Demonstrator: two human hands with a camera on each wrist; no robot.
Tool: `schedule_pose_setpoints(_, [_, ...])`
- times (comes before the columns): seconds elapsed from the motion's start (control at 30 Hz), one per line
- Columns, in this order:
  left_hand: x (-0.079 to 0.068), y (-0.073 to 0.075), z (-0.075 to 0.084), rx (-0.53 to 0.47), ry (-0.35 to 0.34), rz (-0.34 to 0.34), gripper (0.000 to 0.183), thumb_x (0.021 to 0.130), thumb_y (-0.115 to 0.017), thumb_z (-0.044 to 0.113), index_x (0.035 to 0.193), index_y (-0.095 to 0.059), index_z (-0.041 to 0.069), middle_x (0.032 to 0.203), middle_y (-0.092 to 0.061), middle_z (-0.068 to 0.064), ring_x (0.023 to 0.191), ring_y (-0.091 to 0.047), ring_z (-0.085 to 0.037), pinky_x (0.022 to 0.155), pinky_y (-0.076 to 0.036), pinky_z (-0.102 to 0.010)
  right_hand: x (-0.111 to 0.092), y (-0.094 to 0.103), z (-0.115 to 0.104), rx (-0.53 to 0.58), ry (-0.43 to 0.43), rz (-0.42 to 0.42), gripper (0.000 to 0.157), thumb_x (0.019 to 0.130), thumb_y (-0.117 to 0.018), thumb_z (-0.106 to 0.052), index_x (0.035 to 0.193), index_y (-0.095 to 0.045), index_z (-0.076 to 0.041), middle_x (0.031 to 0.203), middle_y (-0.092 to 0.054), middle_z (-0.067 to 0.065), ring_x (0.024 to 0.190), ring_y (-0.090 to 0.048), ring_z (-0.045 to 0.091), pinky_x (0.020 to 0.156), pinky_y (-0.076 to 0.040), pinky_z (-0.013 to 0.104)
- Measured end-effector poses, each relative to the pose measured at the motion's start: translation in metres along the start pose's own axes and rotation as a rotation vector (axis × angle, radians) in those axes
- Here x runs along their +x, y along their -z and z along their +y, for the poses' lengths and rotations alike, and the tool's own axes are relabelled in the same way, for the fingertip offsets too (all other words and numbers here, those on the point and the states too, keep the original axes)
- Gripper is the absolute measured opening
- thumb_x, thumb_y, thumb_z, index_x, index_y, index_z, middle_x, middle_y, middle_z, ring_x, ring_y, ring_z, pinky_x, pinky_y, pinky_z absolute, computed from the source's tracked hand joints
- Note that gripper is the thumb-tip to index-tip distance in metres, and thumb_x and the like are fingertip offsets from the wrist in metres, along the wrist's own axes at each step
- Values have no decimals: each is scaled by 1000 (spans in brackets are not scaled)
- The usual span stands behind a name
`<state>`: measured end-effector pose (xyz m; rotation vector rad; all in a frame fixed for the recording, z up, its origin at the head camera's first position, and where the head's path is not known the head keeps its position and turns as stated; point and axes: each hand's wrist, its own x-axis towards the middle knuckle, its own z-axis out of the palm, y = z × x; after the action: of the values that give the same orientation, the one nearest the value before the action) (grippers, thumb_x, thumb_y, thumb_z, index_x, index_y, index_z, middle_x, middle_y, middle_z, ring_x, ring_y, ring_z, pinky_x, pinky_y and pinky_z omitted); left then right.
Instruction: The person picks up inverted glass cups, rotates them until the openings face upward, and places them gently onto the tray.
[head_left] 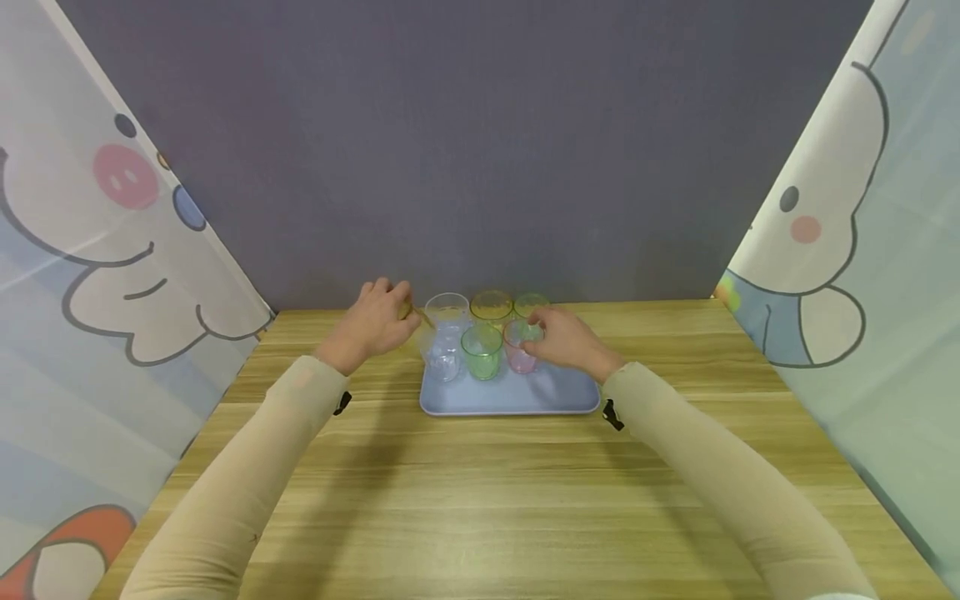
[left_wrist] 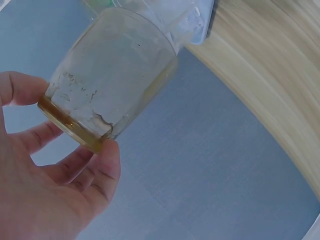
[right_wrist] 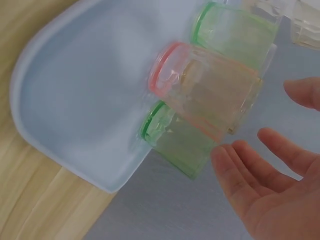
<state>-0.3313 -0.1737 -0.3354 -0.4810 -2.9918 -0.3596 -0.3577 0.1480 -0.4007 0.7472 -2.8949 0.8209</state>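
My left hand [head_left: 378, 321] holds a clear glass cup with an amber base [left_wrist: 115, 70], its fingertips and thumb around the base. The cup is tilted, base toward the palm and rim toward the cups on the tray. My right hand [head_left: 566, 337] is beside the rim of a pink cup [right_wrist: 200, 85], its thumb and fingers spread apart. The pink cup stands upright in the front row on a pale blue tray [head_left: 517, 404]. Left of it are a green cup [head_left: 482, 362] and a clear cup [head_left: 444, 368].
In the back row on the tray stand a clear cup [head_left: 447, 307], an amber cup [head_left: 492, 305] and another green cup [head_left: 532, 302]. The tray rests on a wooden table [head_left: 480, 500] against a dark grey panel [head_left: 480, 150]. Cartoon-printed curtains flank both sides.
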Motion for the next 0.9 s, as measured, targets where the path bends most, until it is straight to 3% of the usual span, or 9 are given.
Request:
schedule_pose_setpoints(0.23, [-1,-7,1,-51,-9,31,37,98,-45,30,123,-55,5,117,-50,-19,108,-42,-37,97,-33,-52,-6,-2,4,41,-2,16,52,89,-73,-32,126,-64,2,118,-66,24,105,-63,35,88,-52,49])
schedule_pose_setpoints(0.53, [-3,-11,4,-109,-3,117,33,94,-48,27,119,-57,7,113,-51,-18,104,-41,-37,91,-36,-50,-12,-3,7,128,7,40,54,88,-74,-31,129,-63,1,119,-66,20,106,-63,33,91,-52,48])
schedule_pose_setpoints(0.9, [-9,-20,8,-156,-7,178,35,93,-49,28,119,-59,6,115,-52,-18,102,-43,-38,87,-39,-50,-17,-10,7,320,59,23,54,90,-73,-20,135,-58,5,125,-62,26,114,-61,42,97,-52,50])
